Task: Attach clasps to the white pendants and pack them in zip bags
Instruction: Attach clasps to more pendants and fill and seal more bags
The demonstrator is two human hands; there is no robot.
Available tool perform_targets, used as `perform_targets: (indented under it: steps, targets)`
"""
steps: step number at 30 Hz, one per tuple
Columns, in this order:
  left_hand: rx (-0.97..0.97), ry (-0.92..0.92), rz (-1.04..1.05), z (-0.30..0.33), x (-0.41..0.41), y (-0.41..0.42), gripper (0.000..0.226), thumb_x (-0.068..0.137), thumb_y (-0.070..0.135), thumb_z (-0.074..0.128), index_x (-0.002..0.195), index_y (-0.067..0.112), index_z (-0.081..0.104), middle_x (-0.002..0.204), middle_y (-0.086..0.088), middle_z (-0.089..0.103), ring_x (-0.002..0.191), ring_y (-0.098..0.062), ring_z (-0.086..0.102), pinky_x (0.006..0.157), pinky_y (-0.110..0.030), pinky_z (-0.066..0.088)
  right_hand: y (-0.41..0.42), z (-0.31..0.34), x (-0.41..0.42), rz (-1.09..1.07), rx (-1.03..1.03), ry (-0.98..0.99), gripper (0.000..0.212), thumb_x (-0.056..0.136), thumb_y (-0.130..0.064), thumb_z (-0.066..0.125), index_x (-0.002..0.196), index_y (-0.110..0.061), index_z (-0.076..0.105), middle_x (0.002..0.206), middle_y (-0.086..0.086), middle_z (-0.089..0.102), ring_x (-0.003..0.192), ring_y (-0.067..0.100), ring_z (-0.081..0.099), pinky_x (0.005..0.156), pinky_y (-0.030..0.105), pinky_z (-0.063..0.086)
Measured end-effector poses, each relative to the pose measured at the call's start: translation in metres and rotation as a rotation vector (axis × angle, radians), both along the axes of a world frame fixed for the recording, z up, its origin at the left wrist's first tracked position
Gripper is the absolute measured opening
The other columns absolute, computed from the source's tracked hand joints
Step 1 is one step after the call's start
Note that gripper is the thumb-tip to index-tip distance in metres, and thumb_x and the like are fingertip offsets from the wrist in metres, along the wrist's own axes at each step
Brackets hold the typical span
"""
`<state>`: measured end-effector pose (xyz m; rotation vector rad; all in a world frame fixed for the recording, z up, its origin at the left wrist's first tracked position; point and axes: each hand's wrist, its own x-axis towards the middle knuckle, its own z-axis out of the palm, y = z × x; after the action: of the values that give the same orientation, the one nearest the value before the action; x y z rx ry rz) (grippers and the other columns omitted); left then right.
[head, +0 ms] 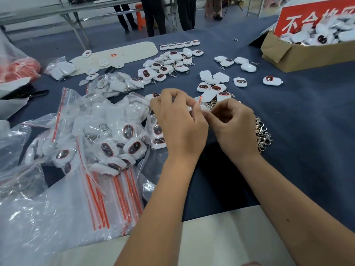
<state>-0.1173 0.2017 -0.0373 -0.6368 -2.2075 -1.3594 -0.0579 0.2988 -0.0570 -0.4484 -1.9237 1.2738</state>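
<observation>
Two bare hands meet above a dark blue cloth-covered table. Left hand, fingers curled, pinches the red-striped top edge of a small clear zip bag; right hand, fingers also curled, pinches the same bag from the other side. What the bag holds is mostly hidden by the fingers; a bit of white shows. Just right of the right hand lies one heap of shiny metal clasps, silver and gold-toned, too tangled to count. Beyond the hands: a row of five white pendants with dark oval faces ringed in red, a dense cluster too piled to count, and roughly fourteen loose ones, glossy, rounded-square. At left, a mound of filled zip bags, crinkled clear plastic, and a fanned stack of unfilled bags with red seal strips. One corrugated cardboard box at far right holds more pendants; its red sign bears white Chinese characters, "不合" legible, the rest cut off. One beige oval mat lies at the back. Legs of two standing people in dark trousers beyond the table.
</observation>
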Motion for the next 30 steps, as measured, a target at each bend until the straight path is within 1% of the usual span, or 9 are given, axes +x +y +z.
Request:
perform_targets:
  steps: [2, 7, 11, 14, 18, 22, 24, 27, 30]
  targets:
    - [0.036, 0.018, -0.028, 0.002, 0.001, -0.001, 0.008, 0.087, 0.017, 0.064, 0.079, 0.018, 0.062, 0.105, 0.003, 0.055, 0.110, -0.018, 0.039, 0.095, -0.025, 0.032, -0.002, 0.003, 0.002, 0.106, 0.076, 0.044, 0.006, 0.092, -0.015, 0.078, 0.091, -0.010, 0.075, 0.082, -0.001, 0.075, 0.074, 0.012, 0.070, 0.072, 0.031, 0.057]
    - [0.109, 0.067, -0.006, 0.010, -0.001, -0.007, 0.009, 0.088, 0.014, 0.068, 0.080, 0.013, 0.065, 0.105, 0.001, 0.059, 0.107, -0.021, 0.044, 0.093, -0.027, 0.035, -0.009, 0.007, 0.004, 0.391, 0.205, 0.030, 0.026, 0.102, 0.003, 0.056, 0.118, -0.005, 0.075, 0.093, 0.012, 0.076, 0.081, 0.024, 0.070, 0.077, 0.045, 0.057]
    - [0.151, 0.024, -0.028, 0.016, 0.000, -0.009, 0.011, 0.092, 0.009, 0.065, 0.082, 0.010, 0.060, 0.101, -0.005, 0.056, 0.088, -0.008, 0.049, 0.081, -0.021, 0.039, -0.012, 0.009, 0.005, -0.040, 0.270, 0.223, 0.018, 0.104, -0.010, 0.057, 0.100, -0.007, 0.074, 0.083, 0.000, 0.073, 0.070, 0.010, 0.064, 0.066, 0.032, 0.050]
    - [0.198, -0.030, -0.060, 0.023, 0.002, -0.008, 0.011, 0.095, 0.004, 0.059, 0.087, 0.011, 0.056, 0.098, -0.009, 0.056, 0.085, -0.007, 0.053, 0.080, -0.022, 0.044, -0.009, 0.004, 0.005, -0.192, 0.163, 0.202, 0.021, 0.107, -0.018, 0.049, 0.093, -0.007, 0.060, 0.075, -0.001, 0.062, 0.065, 0.016, 0.056, 0.064, 0.044, 0.047]
    - [0.380, -0.149, -0.197, 0.037, 0.010, -0.008, 0.011, 0.103, 0.006, 0.050, 0.093, 0.007, 0.055, 0.087, -0.017, 0.063, 0.081, -0.031, 0.064, 0.085, -0.055, 0.052, -0.008, 0.004, 0.003, 0.074, -0.170, 0.146, 0.020, 0.097, -0.015, 0.041, 0.112, -0.014, 0.055, 0.099, 0.001, 0.067, 0.089, 0.016, 0.061, 0.080, 0.043, 0.050]
    - [0.623, -0.263, -0.353, 0.056, 0.011, -0.008, 0.011, 0.106, 0.006, 0.049, 0.098, -0.001, 0.055, 0.068, -0.004, 0.066, 0.064, -0.014, 0.061, 0.072, -0.033, 0.054, -0.013, 0.007, 0.004, 0.413, -0.227, 0.270, 0.040, 0.102, -0.033, 0.052, 0.134, -0.010, 0.045, 0.119, 0.004, 0.066, 0.111, 0.016, 0.066, 0.092, 0.032, 0.053]
    - [0.657, -0.304, -0.433, 0.061, 0.011, -0.008, 0.012, 0.105, 0.006, 0.050, 0.096, 0.000, 0.056, 0.064, 0.000, 0.064, 0.060, -0.013, 0.059, 0.063, -0.027, 0.051, -0.015, 0.005, 0.003, 0.400, -0.183, 0.234, 0.045, 0.099, -0.036, 0.065, 0.133, -0.012, 0.048, 0.120, 0.005, 0.069, 0.109, 0.019, 0.070, 0.090, 0.034, 0.056]
    - [0.561, -0.303, -0.426, 0.057, 0.012, -0.008, 0.013, 0.103, 0.007, 0.054, 0.092, 0.001, 0.058, 0.066, -0.004, 0.060, 0.061, -0.018, 0.053, 0.058, -0.032, 0.047, -0.012, 0.002, 0.001, 0.267, -0.195, 0.240, 0.029, 0.098, -0.020, 0.069, 0.124, -0.010, 0.060, 0.111, 0.003, 0.074, 0.098, 0.017, 0.074, 0.081, 0.030, 0.059]
    - [0.413, -0.232, -0.263, 0.045, 0.005, -0.011, 0.018, 0.101, 0.020, 0.056, 0.084, 0.015, 0.055, 0.081, 0.000, 0.055, 0.072, -0.013, 0.047, 0.071, -0.031, 0.043, -0.006, 0.003, 0.000, 0.254, -0.403, 0.241, 0.027, 0.097, -0.020, 0.067, 0.121, -0.008, 0.066, 0.114, 0.017, 0.074, 0.103, 0.036, 0.073, 0.088, 0.053, 0.061]
